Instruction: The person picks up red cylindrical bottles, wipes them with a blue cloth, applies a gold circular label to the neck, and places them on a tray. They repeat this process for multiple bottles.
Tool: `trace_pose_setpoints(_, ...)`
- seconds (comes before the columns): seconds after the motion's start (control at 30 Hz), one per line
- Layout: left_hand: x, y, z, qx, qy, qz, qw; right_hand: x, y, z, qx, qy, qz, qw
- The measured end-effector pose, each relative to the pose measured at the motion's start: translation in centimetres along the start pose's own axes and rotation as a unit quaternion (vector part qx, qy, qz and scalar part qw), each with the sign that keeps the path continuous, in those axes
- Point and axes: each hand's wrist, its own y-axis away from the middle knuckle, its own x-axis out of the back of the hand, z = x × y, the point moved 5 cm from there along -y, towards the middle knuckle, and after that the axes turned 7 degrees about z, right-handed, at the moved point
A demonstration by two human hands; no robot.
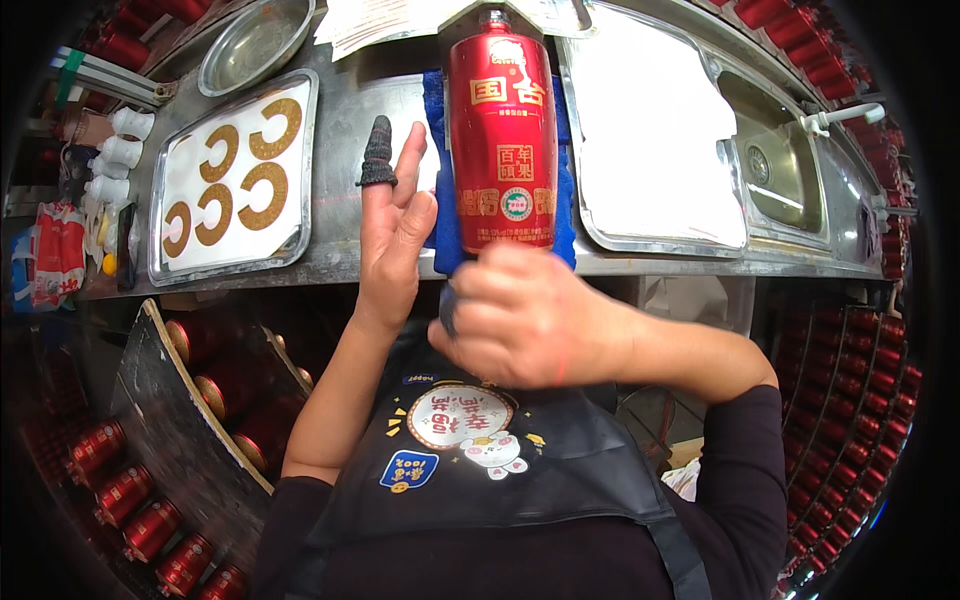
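A large red bottle with gold lettering and a metallic neck lies on a blue cloth, its neck pointing away from me. My left hand is raised just left of the bottle with fingers stretched out, apart from it. A dark knitted finger sleeve covers one of its fingers. My right hand is curled at the bottle's near end and slightly blurred. Something small and dark blue shows at its thumb side; its kind is hidden. Whether the right hand touches the bottle, I cannot tell.
At left, a metal tray holds several gold C-shaped decals on white backing, with a metal bowl behind. Right of the bottle is a tray with white sheets, then a sink. Red bottles stand along both sides.
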Motion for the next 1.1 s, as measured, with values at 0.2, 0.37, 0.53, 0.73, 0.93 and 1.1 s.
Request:
trace_pose_setpoints(0.2, -0.1, 0.1, 0.2, 0.018, 0.006, 0.0, 1.0, 2.5, 3.7, 0.2, -0.052, 0.048, 0.116, 0.991)
trace_pose_setpoints(0.37, -1.5, 0.2, 1.5, 0.022, -0.05, -0.117, 0.992, 3.3, 7.0, 1.6, -0.206, 0.009, 0.111, 0.972)
trace_pose_setpoints(0.53, -2.8, 0.5, 2.9, -0.101, -0.348, -0.151, 0.92, 3.7, 2.4, 5.7, -0.274, -0.077, 0.141, 0.948)
trace_pose_setpoints(0.73, -4.7, 0.2, 2.4, -0.17, -0.484, -0.063, 0.856, 4.8, -1.8, 12.6, -0.1, 0.114, 0.222, 0.963)
trace_pose_setpoints(0.93, -3.1, -0.1, 1.0, -0.108, -0.42, -0.025, 0.901, 0.7, 5.4, 1.1, -0.202, -0.034, 0.163, 0.965)
trace_pose_setpoints(1.1, -2.3, 0.1, 0.2, -0.097, -0.391, -0.051, 0.914, -0.4, 10.9, 4.1, -0.56, -0.177, 0.381, 0.714)
